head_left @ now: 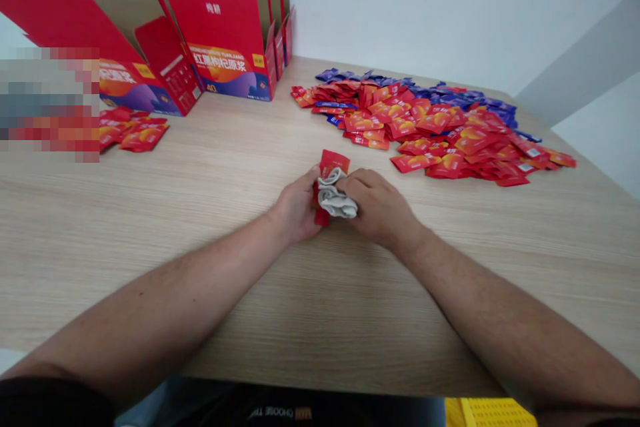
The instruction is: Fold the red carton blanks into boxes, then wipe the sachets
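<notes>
My left hand [299, 208] is closed on a red sachet [334, 160] with orange print, held upright over the table. A folded grey-white cloth [340, 203] is gripped in my right hand [377, 205] and presses against the front of that sachet. The cloth hides much of the sachet's middle; only its upper and lower ends show. Beyond my hands lies a wide heap of red sachets [450, 127], with blue sachets [480, 103] mostly along its far side.
Open red cartons [225, 27] stand upright at the back left. In front of them lies a smaller pile of red sachets [143, 133], beside a blurred-out patch at the left edge. A white wall [425, 7] backs the wooden table [240, 340]. Something yellow [493, 411] shows below its front edge.
</notes>
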Demonstrator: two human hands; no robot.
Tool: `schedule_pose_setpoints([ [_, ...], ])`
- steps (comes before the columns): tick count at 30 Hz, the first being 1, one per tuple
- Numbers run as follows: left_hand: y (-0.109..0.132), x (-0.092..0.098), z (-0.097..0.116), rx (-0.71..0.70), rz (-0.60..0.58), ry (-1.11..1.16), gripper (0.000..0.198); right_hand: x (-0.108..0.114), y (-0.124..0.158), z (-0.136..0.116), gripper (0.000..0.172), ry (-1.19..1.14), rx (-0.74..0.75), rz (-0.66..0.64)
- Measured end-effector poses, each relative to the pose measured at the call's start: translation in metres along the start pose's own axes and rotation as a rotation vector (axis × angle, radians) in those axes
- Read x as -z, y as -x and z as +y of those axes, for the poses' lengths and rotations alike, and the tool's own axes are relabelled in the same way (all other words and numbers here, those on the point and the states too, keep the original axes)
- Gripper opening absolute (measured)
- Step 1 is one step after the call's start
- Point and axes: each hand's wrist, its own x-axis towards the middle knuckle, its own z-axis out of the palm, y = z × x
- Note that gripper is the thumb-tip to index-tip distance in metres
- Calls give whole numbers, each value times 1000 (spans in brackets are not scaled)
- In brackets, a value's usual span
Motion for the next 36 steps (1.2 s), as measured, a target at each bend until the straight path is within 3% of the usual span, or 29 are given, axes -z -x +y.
schedule_pose_setpoints([
  [4, 0, 3, 4, 96, 20, -37, 59, -6, 2, -2, 13, -111, 94, -114],
  [8, -1, 5, 2, 5, -14, 10, 55, -6, 2, -4, 15, -84, -64, 1],
  [12, 1, 3, 3, 119, 4, -21, 59, -6, 1, -5, 14, -115, 100, -105],
  [16, -1, 4, 3, 7, -18, 0, 56, -7, 1, -5, 13, -79, -99, 15],
  [20, -2, 7, 2, 108, -21, -28, 58, -8, 2, -7, 14, -134, 67, -97],
  [24, -2, 7, 2, 12, -58, 20, 55, -9, 2, -7, 12, -126, -113, 18],
  [28, -1, 6, 3, 138, -48, 1, 58, -8, 1, -8, 10, -163, 59, -95],
  [32, 0, 7, 2, 32, -61, 31, 54, -8, 1, -7, 13, -168, -97, 10],
  [36, -2, 10, 4, 128, -63, -5, 59, -9, 2, -5, 12, -193, 66, -118],
])
